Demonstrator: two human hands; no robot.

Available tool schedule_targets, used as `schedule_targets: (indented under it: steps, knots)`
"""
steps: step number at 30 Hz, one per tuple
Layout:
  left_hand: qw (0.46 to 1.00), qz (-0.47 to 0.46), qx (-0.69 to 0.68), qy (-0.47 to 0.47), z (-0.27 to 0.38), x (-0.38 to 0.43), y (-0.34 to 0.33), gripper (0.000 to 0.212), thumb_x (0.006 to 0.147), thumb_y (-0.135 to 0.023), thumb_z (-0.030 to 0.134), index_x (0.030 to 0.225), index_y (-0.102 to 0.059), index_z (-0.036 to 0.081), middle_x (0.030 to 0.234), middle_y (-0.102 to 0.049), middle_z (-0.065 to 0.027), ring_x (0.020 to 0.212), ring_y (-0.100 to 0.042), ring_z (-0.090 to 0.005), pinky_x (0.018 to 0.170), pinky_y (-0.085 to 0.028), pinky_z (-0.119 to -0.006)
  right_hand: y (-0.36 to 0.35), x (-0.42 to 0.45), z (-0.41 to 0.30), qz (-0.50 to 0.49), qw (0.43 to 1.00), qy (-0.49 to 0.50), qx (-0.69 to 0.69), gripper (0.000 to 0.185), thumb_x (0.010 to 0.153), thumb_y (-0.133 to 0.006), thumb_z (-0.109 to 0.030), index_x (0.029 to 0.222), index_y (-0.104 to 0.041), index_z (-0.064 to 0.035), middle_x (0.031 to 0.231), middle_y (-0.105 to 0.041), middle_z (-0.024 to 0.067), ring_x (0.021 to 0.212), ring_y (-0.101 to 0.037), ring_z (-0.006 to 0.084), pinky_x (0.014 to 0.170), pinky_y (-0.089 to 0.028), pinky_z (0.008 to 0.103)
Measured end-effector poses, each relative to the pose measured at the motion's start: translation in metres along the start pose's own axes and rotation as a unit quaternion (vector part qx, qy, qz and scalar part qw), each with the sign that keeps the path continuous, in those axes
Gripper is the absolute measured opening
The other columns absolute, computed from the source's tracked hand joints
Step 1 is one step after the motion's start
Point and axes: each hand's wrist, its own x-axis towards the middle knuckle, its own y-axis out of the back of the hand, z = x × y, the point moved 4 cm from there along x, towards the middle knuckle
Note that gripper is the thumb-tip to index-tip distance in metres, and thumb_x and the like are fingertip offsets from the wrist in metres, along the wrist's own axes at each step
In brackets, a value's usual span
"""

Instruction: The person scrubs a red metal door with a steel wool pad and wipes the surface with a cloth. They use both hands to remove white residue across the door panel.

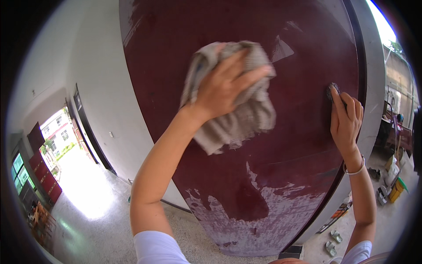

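Observation:
A dark red door panel stands before me. My left hand has its fingers spread over a crumpled beige cloth, pressed to the panel's middle; hand and cloth are blurred. Near the panel's right edge, my right hand holds a dark metal scouring pad against the surface. Ragged whitish residue covers the lower part of the panel. A smaller pale patch shows higher up, between the two hands.
Left of the panel runs a white wall, leading to a bright open doorway. Wooden furniture stands at far left. On the right floor are a pair of slippers, a yellow container and a cart.

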Motion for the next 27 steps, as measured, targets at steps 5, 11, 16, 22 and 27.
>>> schedule_targets:
  steps: [5,11,16,22,27]
  knots:
    - [0.900,0.148,0.173,0.371,-0.080,-0.115,0.078,0.063,0.085,-0.071,0.028,0.141,-0.045,0.011,0.135,-0.053,-0.0135,0.124,-0.049,-0.0339,0.106,-0.034,-0.049,-0.005,0.026,-0.026,0.007,1.000,-0.019,0.019,0.043,0.078,-0.069,-0.004,0.120,-0.068,-0.0145,0.109,-0.058,0.0011,0.093,-0.055,0.0214,0.082,-0.043,0.0353]
    - [0.791,0.181,-0.079,0.579,-0.103,-0.174,0.084,0.067,0.089,-0.067,0.027,0.146,-0.036,0.011,0.146,-0.044,-0.0114,0.134,-0.043,-0.0259,0.111,-0.034,-0.034,-0.015,0.070,-0.043,0.032,0.999,-0.021,-0.018,0.042,0.078,-0.067,-0.004,0.118,-0.067,-0.0168,0.105,-0.058,-0.0019,0.095,-0.055,0.0197,0.082,-0.044,0.0345]
    - [0.756,0.159,-0.076,0.630,-0.089,-0.197,0.088,0.061,0.092,-0.063,0.031,0.143,-0.040,0.008,0.143,-0.047,-0.0120,0.131,-0.047,-0.0272,0.109,-0.035,-0.035,-0.044,0.151,-0.049,0.075,0.997,0.002,-0.021,0.034,0.081,-0.062,-0.007,0.113,-0.067,-0.0162,0.098,-0.057,-0.0018,0.094,-0.055,0.0194,0.081,-0.045,0.0335]
    - [0.758,0.127,-0.091,0.633,-0.053,-0.209,0.094,0.055,0.093,-0.060,0.023,0.142,-0.040,0.007,0.139,-0.051,-0.0153,0.130,-0.048,-0.0318,0.109,-0.035,-0.039,-0.069,0.273,-0.026,0.109,0.991,-0.016,-0.078,0.027,0.083,-0.053,-0.011,0.105,-0.068,-0.0119,0.101,-0.062,0.0095,0.097,-0.057,0.0277,0.086,-0.046,0.0427]
    - [0.704,0.103,-0.171,0.681,-0.036,-0.219,0.093,0.054,0.093,-0.061,0.020,0.141,-0.042,0.006,0.138,-0.052,-0.0137,0.129,-0.048,-0.0290,0.109,-0.034,-0.039,-0.078,0.301,-0.028,0.065,0.990,-0.051,-0.113,0.027,0.084,-0.052,-0.014,0.106,-0.068,-0.0119,0.106,-0.063,0.0112,0.104,-0.056,0.0287,0.087,-0.046,0.0422]
